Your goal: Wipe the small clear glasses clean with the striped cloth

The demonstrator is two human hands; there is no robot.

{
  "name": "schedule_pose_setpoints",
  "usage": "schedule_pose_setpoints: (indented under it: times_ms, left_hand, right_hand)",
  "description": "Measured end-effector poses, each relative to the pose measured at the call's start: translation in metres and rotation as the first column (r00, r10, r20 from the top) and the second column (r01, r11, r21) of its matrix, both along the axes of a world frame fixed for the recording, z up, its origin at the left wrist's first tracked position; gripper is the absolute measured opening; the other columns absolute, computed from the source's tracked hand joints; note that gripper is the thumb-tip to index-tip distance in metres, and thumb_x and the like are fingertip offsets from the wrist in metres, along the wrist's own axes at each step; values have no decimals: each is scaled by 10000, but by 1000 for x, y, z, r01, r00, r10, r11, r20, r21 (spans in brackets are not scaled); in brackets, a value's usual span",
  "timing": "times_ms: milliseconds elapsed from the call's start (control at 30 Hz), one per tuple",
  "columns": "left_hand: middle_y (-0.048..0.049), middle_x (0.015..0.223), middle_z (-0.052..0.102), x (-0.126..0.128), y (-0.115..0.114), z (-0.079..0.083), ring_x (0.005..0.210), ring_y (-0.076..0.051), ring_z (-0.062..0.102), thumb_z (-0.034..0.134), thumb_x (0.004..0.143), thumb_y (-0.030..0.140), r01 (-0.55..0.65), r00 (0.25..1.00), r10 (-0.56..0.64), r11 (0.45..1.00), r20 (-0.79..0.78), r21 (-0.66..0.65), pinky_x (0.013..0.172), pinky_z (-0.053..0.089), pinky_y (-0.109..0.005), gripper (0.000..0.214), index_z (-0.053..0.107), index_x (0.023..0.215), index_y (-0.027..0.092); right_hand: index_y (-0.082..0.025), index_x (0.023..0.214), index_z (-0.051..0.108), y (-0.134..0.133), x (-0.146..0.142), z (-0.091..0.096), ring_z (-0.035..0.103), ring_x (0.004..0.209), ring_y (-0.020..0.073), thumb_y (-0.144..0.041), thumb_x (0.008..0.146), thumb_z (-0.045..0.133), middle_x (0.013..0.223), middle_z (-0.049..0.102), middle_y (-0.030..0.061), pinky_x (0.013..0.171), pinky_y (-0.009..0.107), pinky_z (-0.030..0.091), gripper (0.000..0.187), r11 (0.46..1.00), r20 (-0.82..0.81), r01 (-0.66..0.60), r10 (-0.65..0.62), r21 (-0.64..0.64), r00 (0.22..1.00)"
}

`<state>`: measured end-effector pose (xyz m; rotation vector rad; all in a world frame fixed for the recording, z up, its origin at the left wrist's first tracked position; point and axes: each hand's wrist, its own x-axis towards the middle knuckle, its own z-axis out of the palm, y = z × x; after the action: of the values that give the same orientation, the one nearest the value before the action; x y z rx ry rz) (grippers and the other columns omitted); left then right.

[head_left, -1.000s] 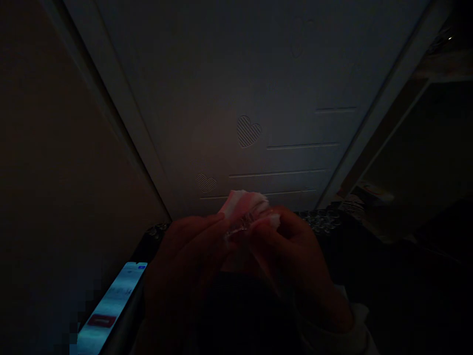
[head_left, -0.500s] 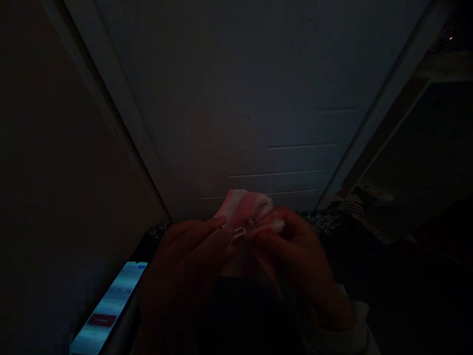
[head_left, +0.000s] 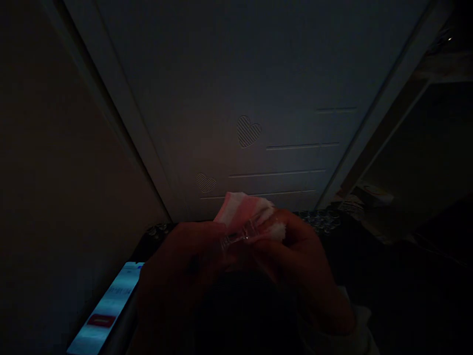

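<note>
In the dim light a small clear, glass-like piece (head_left: 247, 233) lies between my two hands. It is tube-shaped, but its exact kind cannot be made out. A pink-and-white striped cloth (head_left: 240, 212) stands up behind it and wraps around its right end. My right hand (head_left: 301, 261) is closed, pinching the cloth with the clear piece in its fold. On the other side, my left hand (head_left: 177, 266) closes around the left end of the clear piece, its thumb and fingers partly lost in shadow. Below the hands, the cloth's lower part fades into the dark.
A lit phone (head_left: 107, 310) lies at the lower left, beside my left hand. Ahead stands a pale panel (head_left: 207, 98) with embossed hearts and lines. A dark surface with a patterned edge (head_left: 321, 220) runs beneath it. Dim objects (head_left: 373, 195) sit at the right.
My left hand has shifted slightly, uncovering more of the clear piece between the hands. The cloth's top has dipped a little. The right hand stays nearly in place.
</note>
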<state>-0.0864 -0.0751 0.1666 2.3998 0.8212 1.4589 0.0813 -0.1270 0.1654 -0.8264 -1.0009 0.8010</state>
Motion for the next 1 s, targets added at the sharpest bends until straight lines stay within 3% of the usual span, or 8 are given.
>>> schedule_pose_setpoints:
  times_ms: [433, 767, 1000]
  left_hand:
    - [61, 873, 767, 1, -2, 1, 725, -139, 730, 737, 767, 164, 1, 999, 2, 997, 34, -81, 630, 592, -188, 262, 704, 975, 319]
    - [81, 828, 776, -1, -2, 1, 658, -144, 727, 744, 776, 272, -35, 998, 40, 993, 39, -110, 539, 567, -190, 225, 705, 979, 360]
    - [64, 826, 778, 2, 0, 0, 667, -152, 729, 718, 757, 214, -38, 997, 45, 992, 63, -118, 554, 571, -205, 243, 716, 967, 335]
  right_hand:
    - [-240, 628, 655, -2, 0, -1, 588, 569, 126, -169, 696, 751, 637, 640, -42, 525, 241, 471, 138, 999, 58, 28, -30, 36, 998]
    - [-231, 585, 674, 0, -1, -2, 569, 522, 120, -177, 669, 763, 610, 654, -28, 480, 229, 449, 134, 994, 96, 92, -98, 64, 991]
    - [-228, 594, 706, 1, 1, -3, 580, 521, 126, -166, 659, 756, 621, 689, -19, 477, 230, 437, 104, 985, 145, 142, -156, 102, 977]
